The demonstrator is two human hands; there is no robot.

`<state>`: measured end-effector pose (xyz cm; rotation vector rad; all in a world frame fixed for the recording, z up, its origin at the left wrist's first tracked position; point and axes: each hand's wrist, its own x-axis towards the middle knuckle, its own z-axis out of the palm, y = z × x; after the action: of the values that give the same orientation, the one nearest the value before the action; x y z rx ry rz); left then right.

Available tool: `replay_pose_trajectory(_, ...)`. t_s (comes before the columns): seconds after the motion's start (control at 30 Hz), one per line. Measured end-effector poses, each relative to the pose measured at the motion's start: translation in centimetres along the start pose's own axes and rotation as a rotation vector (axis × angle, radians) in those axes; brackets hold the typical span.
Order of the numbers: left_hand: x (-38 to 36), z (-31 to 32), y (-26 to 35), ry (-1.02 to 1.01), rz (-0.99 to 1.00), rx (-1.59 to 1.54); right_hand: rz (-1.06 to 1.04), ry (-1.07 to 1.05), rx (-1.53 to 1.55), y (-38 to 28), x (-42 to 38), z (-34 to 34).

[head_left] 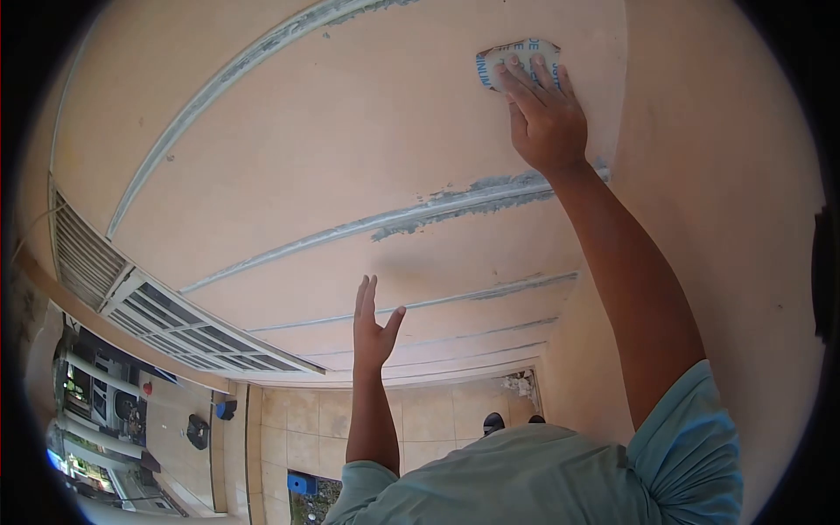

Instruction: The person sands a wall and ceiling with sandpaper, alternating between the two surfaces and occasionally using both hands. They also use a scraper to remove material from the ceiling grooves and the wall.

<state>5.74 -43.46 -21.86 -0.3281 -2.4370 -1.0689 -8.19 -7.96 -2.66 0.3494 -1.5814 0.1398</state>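
Note:
High on the pale peach wall (350, 122), my right hand (549, 122) presses a piece of sandpaper (527, 48) against the surface, its fingers spread over the light backing with blue print. A brown edge shows along the top of the sheet. Just below that hand, a grooved white line with grey patches (464, 199) runs across the wall. My left hand (374, 328) is raised lower down, near the wall, with the thumb apart from the straight fingers and nothing in it. A soft shadow lies on the wall above its fingertips.
A side wall (717, 175) meets this one at the right. White window louvers (192, 324) are set in at the left. Below are floor tiles (429, 420), a shoe (493, 423), a blue box (302, 484) and a dark bag (197, 431).

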Motion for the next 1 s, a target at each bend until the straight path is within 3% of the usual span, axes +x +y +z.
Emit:
replay_pose_trajectory(0.2,14.7,-8.1,6.2,0.455,0.603,0.234,-0.141,-0.188,-0.108,1.4,-2.3,-4.0)
replay_pose_trajectory(0.27,17.5,-9.6,6.7,0.509,0.603,0.388,-0.175,-0.268,-0.190,1.8,-2.8,-4.9)
replay_pose_trajectory(0.37,20.4,-9.3,6.4,0.480,0.559,0.521,-0.167,-0.207,-0.140,2.2,-3.4,-4.2)
replay_pose_trajectory(0.43,21.2,-7.8,4.8,0.554,0.487,0.770,-0.139,-0.172,-0.127,2.3,-4.0,-3.4)
replay_pose_trajectory(0.57,23.0,-5.9,1.1,0.790,0.651,0.810,-0.053,-0.143,-0.055,1.4,-4.4,-3.6)
replay_pose_trajectory(0.73,22.9,-5.8,0.3,0.818,0.654,0.827,0.147,-0.018,-0.044,0.0,-2.0,-1.0)
replay_pose_trajectory(0.83,23.0,-6.0,0.2,0.818,0.657,0.832,0.085,0.052,-0.031,-2.8,2.7,0.1)
replay_pose_trajectory(0.9,22.9,-5.9,0.2,0.810,0.653,0.833,-0.297,-0.100,0.111,-4.9,4.8,0.2)
replay_pose_trajectory(1.0,23.0,-6.0,0.3,0.813,0.661,0.826,-0.326,-0.018,0.036,-4.1,6.5,0.9)
